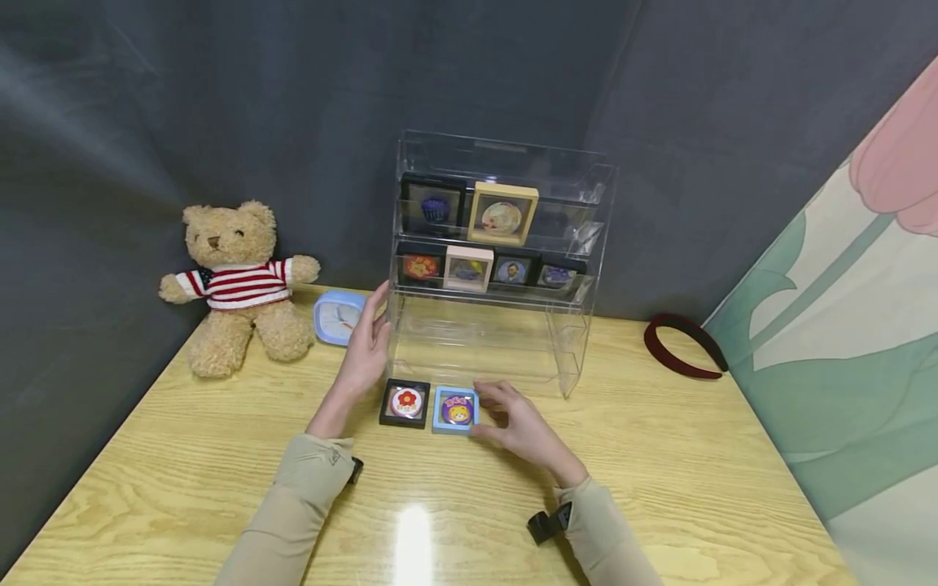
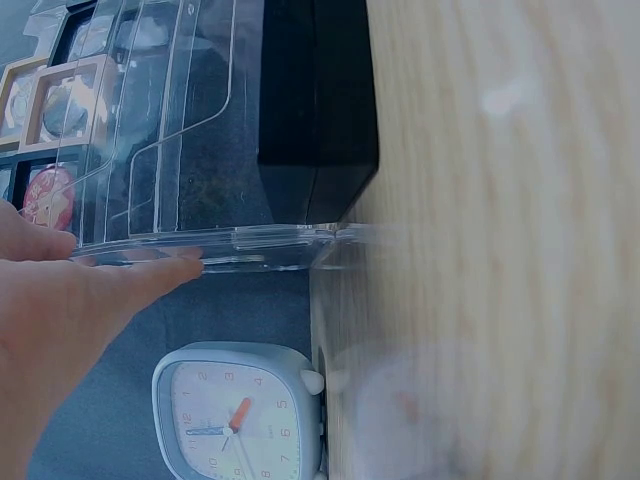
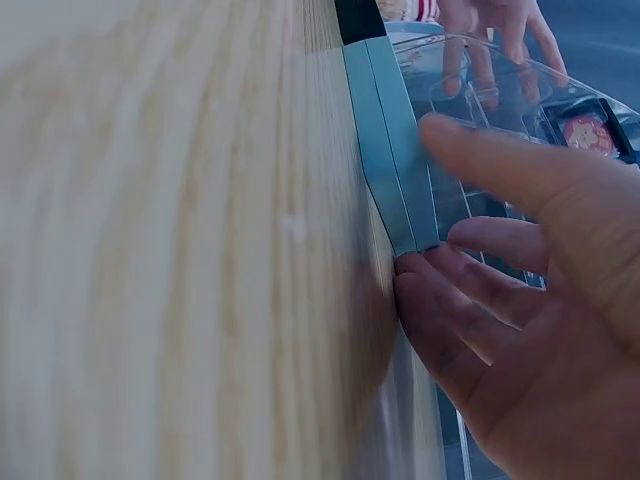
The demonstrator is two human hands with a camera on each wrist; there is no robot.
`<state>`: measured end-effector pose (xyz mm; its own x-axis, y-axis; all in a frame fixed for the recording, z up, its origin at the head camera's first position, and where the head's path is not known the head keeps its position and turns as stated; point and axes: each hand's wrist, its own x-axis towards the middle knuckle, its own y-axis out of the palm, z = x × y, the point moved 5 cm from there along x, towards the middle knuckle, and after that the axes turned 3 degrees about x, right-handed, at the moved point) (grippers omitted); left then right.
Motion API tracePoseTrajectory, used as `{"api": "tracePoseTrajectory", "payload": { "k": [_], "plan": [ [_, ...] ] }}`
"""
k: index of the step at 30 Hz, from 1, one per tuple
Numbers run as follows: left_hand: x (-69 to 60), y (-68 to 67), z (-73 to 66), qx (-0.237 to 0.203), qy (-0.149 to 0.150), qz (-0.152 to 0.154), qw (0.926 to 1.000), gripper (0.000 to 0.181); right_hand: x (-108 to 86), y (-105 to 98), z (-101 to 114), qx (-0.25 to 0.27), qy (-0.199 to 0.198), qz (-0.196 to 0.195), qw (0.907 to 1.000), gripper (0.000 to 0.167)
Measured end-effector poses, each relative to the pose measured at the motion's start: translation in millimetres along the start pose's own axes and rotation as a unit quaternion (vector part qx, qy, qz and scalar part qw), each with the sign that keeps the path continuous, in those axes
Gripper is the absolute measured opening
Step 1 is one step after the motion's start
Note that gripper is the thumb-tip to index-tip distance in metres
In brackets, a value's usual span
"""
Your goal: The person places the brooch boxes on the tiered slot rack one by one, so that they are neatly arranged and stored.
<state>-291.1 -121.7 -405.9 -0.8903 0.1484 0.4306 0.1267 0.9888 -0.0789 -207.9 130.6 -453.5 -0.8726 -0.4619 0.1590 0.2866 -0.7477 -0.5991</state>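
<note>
My left hand (image 1: 366,346) rests with extended fingers against the left side of a clear tiered display rack (image 1: 479,334). My right hand (image 1: 516,427) holds a light blue square frame (image 1: 456,409) at its right end, thumb at the near corner, fingertips at the far one. That frame lies on the table before the rack and contains a purple badge with a yellow bear face. Just left of it lies a black frame (image 1: 405,403) with a red flower badge. In the right wrist view, thumb and fingertips touch the blue frame (image 3: 390,140).
Several framed badges, including a yellow frame (image 1: 503,213) and a pink frame (image 1: 468,268), stand on the rack's upper tiers. Left of it are a blue alarm clock (image 1: 337,317) and a teddy bear (image 1: 245,281). A dark red headband (image 1: 670,358) lies at the right.
</note>
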Motion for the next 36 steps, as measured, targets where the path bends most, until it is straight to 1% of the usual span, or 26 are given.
{"api": "tracePoseTrajectory", "payload": {
  "k": [6, 12, 15, 20, 23, 26, 29, 33, 36],
  "plan": [
    [0.6, 0.2, -0.2, -0.002, -0.002, -0.001, 1.0000, 0.066, 2.2, -0.6, -0.6, -0.014, 0.008, -0.002, 0.9999, 0.071],
    [0.4, 0.1, -0.8, 0.004, -0.003, -0.002, 1.0000, 0.066, 4.0, -1.3, -2.6, 0.003, 0.042, -0.002, 0.9991, 0.068],
    [0.4, -0.1, -0.7, 0.003, -0.004, -0.003, 1.0000, 0.066, 3.8, -1.2, -3.7, 0.018, 0.053, -0.004, 0.9984, 0.068],
    [-0.3, 0.3, -1.1, -0.001, -0.001, -0.004, 1.0000, 0.066, 4.0, -1.0, -4.2, 0.024, 0.041, -0.014, 0.9988, 0.064],
    [0.2, 0.4, -1.0, -0.005, 0.001, -0.005, 1.0000, 0.067, 4.6, -1.3, -3.1, 0.006, 0.027, -0.015, 0.9995, 0.063],
    [0.4, 0.3, -0.7, -0.006, 0.000, -0.006, 1.0000, 0.067, 5.4, -1.9, -1.9, -0.015, 0.020, -0.010, 0.9996, 0.065],
    [0.2, 0.2, -0.3, -0.006, -0.004, -0.006, 1.0000, 0.067, 6.2, -2.5, -1.0, -0.026, 0.027, -0.003, 0.9993, 0.065],
    [-0.2, 0.2, 0.0, -0.004, -0.007, -0.005, 1.0000, 0.067, 6.3, -3.7, -1.0, -0.018, 0.041, 0.004, 0.9990, 0.066],
    [-0.4, 0.4, 0.0, -0.005, -0.006, -0.005, 1.0000, 0.067, 6.7, -4.0, -0.4, -0.016, 0.038, 0.013, 0.9991, 0.067]
  ]
}}
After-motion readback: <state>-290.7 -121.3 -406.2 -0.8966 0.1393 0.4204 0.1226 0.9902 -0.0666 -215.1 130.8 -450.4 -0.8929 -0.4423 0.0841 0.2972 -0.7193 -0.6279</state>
